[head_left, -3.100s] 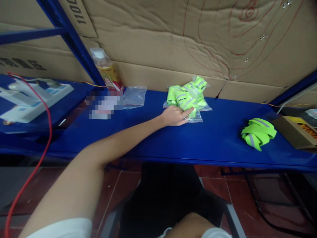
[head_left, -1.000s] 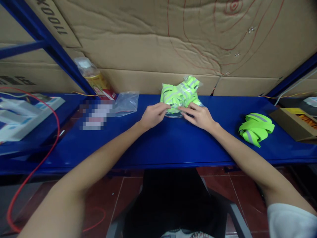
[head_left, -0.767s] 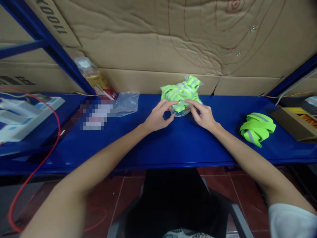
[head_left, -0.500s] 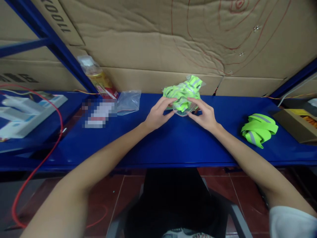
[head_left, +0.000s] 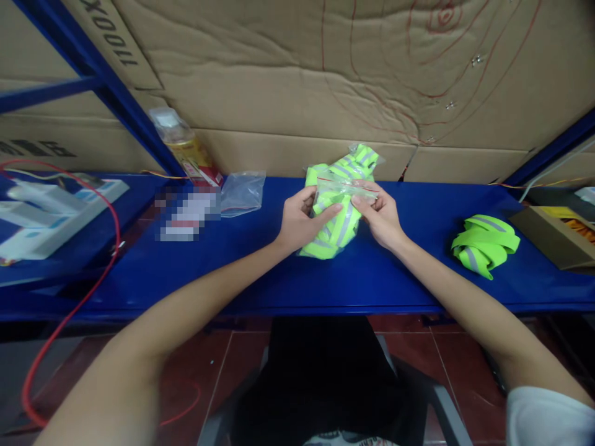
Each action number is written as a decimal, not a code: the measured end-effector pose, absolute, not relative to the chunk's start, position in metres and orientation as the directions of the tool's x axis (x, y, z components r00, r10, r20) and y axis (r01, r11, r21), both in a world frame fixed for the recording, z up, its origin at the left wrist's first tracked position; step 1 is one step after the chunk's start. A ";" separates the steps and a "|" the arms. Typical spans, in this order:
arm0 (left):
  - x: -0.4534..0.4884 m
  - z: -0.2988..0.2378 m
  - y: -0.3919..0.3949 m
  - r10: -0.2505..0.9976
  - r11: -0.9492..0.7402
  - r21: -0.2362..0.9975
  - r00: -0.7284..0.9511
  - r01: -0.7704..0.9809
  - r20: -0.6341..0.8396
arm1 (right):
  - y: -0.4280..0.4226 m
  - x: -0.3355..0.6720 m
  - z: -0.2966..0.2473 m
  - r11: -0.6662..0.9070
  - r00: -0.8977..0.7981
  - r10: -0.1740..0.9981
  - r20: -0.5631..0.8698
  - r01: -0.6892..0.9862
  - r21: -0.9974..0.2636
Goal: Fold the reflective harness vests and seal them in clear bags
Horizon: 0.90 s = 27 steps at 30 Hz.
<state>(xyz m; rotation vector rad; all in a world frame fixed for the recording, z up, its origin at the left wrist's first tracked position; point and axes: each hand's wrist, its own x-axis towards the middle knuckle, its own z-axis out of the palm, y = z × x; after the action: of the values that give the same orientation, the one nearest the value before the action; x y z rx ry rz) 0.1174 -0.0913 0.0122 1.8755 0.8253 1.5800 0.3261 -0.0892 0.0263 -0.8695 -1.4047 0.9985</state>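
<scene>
My left hand (head_left: 300,218) and my right hand (head_left: 381,214) hold one clear plastic bag of neon-green reflective straps (head_left: 335,218) upright above the blue shelf (head_left: 260,266). Both hands pinch the bag's top edge, thumbs in front, fingers behind. Behind it, against the cardboard wall, lies a small pile of more bagged green straps (head_left: 360,158). A loose bundle of green reflective strap (head_left: 484,244) lies on the shelf to the right, away from both hands.
An empty clear bag (head_left: 242,192) and a blurred item (head_left: 186,210) lie left of my hands. A bottle (head_left: 183,145) leans by the blue post. White boxes (head_left: 51,204) and a red cable (head_left: 109,248) sit far left; a cardboard box (head_left: 558,235) far right.
First only my left hand touched the pile. Then both hands took one bag from it, pulled it toward me and stood it upright, pinched at its top.
</scene>
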 end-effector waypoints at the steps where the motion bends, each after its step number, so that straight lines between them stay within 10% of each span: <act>1: 0.119 0.011 -0.091 0.800 -0.596 0.801 0.128 0.060 0.586 | -0.088 0.325 0.025 0.292 -0.095 0.949 0.300 -0.090 -0.952; 11: 0.113 0.009 -0.078 0.952 -0.301 0.951 0.044 -0.066 0.304 | -0.090 0.331 0.033 0.010 -0.170 0.985 0.033 -0.136 -0.991; 27: 0.110 0.028 -0.081 0.999 -0.016 0.949 0.028 -0.316 0.026 | -0.086 0.335 0.029 0.079 -0.069 0.994 0.087 -0.111 -0.991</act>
<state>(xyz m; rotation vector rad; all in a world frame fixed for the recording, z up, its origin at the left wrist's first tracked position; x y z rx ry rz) 0.1101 -0.0806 0.0280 0.9991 0.9379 1.3363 0.3351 -0.0865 0.0290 -1.0328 -1.2196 1.2504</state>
